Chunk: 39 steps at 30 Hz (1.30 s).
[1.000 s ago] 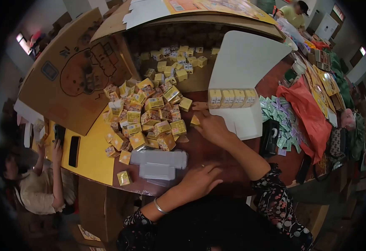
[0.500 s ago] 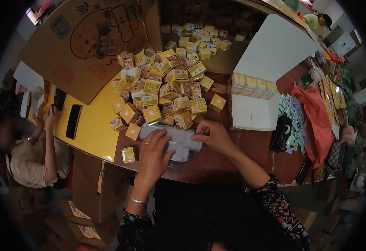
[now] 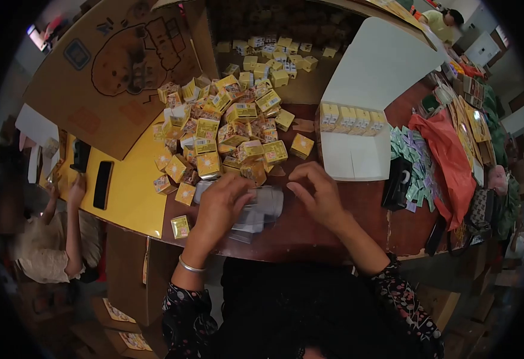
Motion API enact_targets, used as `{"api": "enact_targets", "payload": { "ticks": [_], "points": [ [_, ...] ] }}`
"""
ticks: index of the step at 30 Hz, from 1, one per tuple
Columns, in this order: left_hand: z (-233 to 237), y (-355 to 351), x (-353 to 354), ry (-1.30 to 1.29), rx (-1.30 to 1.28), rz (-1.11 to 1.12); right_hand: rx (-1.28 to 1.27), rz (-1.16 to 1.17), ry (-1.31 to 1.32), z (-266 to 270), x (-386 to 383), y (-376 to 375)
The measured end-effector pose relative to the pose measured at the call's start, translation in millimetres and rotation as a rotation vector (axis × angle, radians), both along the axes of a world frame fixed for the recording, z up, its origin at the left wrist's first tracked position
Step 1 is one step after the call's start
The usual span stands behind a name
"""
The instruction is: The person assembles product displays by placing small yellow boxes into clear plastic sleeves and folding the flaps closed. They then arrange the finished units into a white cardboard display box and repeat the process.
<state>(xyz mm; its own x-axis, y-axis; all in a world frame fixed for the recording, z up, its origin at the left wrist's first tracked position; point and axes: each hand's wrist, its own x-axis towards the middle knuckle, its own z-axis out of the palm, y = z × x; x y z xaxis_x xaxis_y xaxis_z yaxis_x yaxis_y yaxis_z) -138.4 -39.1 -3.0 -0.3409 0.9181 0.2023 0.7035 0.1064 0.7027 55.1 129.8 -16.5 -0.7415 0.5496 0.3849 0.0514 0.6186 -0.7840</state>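
Observation:
A stack of flat, clear plastic pieces [image 3: 265,206] lies on the dark red table in front of me. Above its left part is my left hand [image 3: 221,200], fingers bent and thumb apart from them, with nothing visible in it. Its fingertips are near the front of a heap of small yellow boxes [image 3: 235,128]. To the right of the plastic, my right hand [image 3: 320,194] is raised, thumb and forefinger apart, holding nothing. One yellow box [image 3: 180,227] sits alone left of my left hand, and another [image 3: 301,145] lies beyond my right hand.
An open white carton [image 3: 358,158] holds a row of yellow boxes. Behind the heap, a large cardboard box [image 3: 124,66] contains more small boxes. Green and purple packets [image 3: 416,170], a black object [image 3: 397,184] and a red bag [image 3: 444,173] lie right. A phone [image 3: 103,185] and a co-worker [image 3: 58,239] are left.
Both hands have lifted off the clear plastic. My right hand has moved right and opened its pinch; my left hand's fingers have curled up toward the heap. The view has shifted slightly.

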Motion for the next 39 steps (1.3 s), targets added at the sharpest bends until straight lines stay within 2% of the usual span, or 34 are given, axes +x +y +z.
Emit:
{"api": "enact_targets", "payload": {
  "ticks": [1, 3, 7, 10, 13, 16, 17, 19, 21, 24, 25, 28, 29, 30, 32, 36, 39],
  "points": [
    [2.1, 3.0, 1.3, 0.012, 0.129, 0.014, 0.115, -0.085, 0.08, 15.9, 1.5, -2.3],
    [8.5, 3.0, 6.3, -0.049, 0.141, 0.036, 0.267, -0.165, 0.194, 36.8, 15.1, -4.1],
    [25.2, 4.2, 30.6, -0.081, 0.23, 0.06, 0.061, -0.036, 0.047, 56.7, 26.1, -26.3],
    [33.8, 6.7, 47.0, -0.014, 0.319, 0.066, -0.246, 0.03, -0.035, 54.5, 31.7, -28.5],
    [32.0, 7.5, 52.9, 0.04, 0.344, 0.043, -0.75, 0.273, -0.301, 63.6, 44.2, -20.0],
    [28.4, 7.8, 57.6, 0.072, 0.282, -0.019, -1.033, 0.485, -0.308, 71.5, 48.4, -8.8],
    [27.9, 8.4, 59.4, 0.081, 0.252, -0.041, -1.062, 0.478, -0.307, 74.1, 51.5, -8.1],
    [47.0, 14.4, 69.8, 0.337, 0.179, -0.07, -1.118, 0.47, -0.311, 78.2, 55.3, -5.6],
    [42.7, 10.8, 75.4, 0.438, 0.044, -0.133, -1.096, 0.464, -0.333, 68.4, 57.3, -4.9],
    [23.9, 7.9, 76.4, 0.395, 0.071, -0.179, -1.138, 0.486, -0.303, 65.8, 59.0, -5.9],
    [19.8, 6.1, 78.5, 0.259, 0.069, -0.175, -1.164, 0.499, -0.286, 66.3, 59.9, -6.1],
    [15.8, 1.0, 80.3, -0.147, 0.043, -0.125, -0.707, 0.265, -0.186, 66.7, 73.9, 8.2],
    [17.5, -1.2, 78.5, -0.286, 0.023, -0.09, -0.604, 0.115, -0.022, 67.1, 81.9, 16.5],
    [18.8, -2.9, 77.2, -0.424, 0.003, -0.056, -0.599, 0.062, -0.022, 70.4, 79.1, 18.1],
    [18.7, -4.3, 77.4, -0.53, -0.048, -0.096, -0.583, -0.05, -0.022, 80.0, 73.2, 19.1],
    [14.8, -1.5, 80.4, -0.762, -0.035, -0.231, -0.747, 0.158, -0.138, 56.2, 70.9, 22.9],
    [13.8, -5.7, 77.3, -1.062, -0.018, -0.323, -0.793, 0.211, -0.098, 49.6, 67.5, 24.7]
  ]
}}
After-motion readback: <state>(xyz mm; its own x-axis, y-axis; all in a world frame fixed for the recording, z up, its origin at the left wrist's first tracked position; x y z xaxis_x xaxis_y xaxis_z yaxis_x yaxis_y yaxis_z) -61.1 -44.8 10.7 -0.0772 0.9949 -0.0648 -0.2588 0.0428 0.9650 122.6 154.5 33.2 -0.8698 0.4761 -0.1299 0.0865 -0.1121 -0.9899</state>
